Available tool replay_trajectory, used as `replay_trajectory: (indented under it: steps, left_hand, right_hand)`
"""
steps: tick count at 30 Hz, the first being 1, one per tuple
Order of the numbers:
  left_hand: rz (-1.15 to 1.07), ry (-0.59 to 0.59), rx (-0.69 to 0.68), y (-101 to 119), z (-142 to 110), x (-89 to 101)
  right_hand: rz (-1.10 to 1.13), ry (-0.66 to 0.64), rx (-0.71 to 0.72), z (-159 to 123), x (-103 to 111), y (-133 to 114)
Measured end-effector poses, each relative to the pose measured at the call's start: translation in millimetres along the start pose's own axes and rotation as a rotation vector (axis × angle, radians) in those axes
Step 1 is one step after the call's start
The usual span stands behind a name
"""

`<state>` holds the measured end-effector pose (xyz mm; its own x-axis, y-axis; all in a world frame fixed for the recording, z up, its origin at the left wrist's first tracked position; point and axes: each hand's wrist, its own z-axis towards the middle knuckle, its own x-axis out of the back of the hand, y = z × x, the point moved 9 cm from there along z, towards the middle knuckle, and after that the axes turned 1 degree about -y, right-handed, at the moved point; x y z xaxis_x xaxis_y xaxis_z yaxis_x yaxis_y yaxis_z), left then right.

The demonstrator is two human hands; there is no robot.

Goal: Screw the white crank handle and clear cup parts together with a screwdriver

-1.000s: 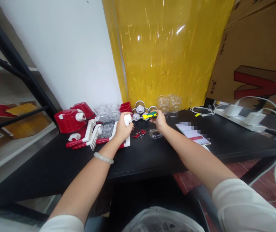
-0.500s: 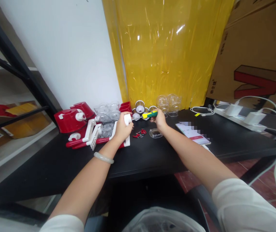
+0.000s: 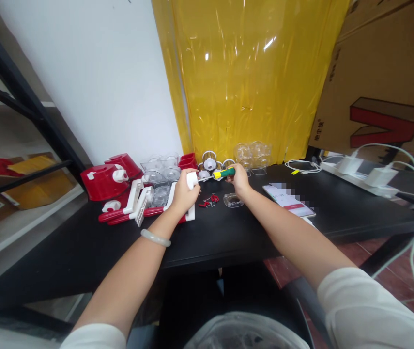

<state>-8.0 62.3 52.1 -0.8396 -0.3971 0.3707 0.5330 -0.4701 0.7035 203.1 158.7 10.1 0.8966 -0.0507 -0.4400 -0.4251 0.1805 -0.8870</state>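
Shelf (image 3: pixel 28 226): cardboard box (image 3: pixel 43 194) with red material (image 3: pixel 2 166) inside. Black table (image 3: pixel 65 247): red tub-like pieces (image 3: pixel 98 183); clear cups (image 3: pixel 161 167); left hand (image 3: pixel 185 193) closed around a white part (image 3: pixel 191 180) above the tabletop; yellow-and-green screwdriver (image 3: pixel 224 172), shaft pointing at that part, gripped by the right hand (image 3: pixel 241 180). Carton (image 3: pixel 337 97): red V-shaped mark (image 3: pixel 388 125), smaller characters illegible.

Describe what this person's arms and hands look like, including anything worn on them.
Both arms emerge from plain white sleeves: left sleeve, right sleeve, with no markings visible. A smooth, pale, rounded bangle circles the left forearm near the wrist; none shows on the right. The left hand and right hand are ungloved.
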Motion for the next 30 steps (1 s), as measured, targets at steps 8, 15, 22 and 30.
replay_trajectory:
  steps: [8, 15, 22, 30]
  left_hand:
    - [-0.004, 0.006, -0.004, -1.9, 1.1, 0.7]
    - [0.0, -0.002, 0.003, -3.3, 0.8, 0.2]
    - [0.009, 0.001, 0.028, -3.3, 1.1, 0.5]
    - [0.029, -0.001, 0.026, -4.7, 0.4, 1.1]
  right_hand:
    - [-0.046, -0.017, 0.063, 1.1, 0.0, -1.5]
    - [-0.049, -0.031, 0.057, 4.1, 0.7, 2.8]
    - [-0.017, -0.041, 0.068, 1.1, -0.7, -0.9]
    - [-0.048, -0.004, 0.055, -0.2, 0.3, -4.7]
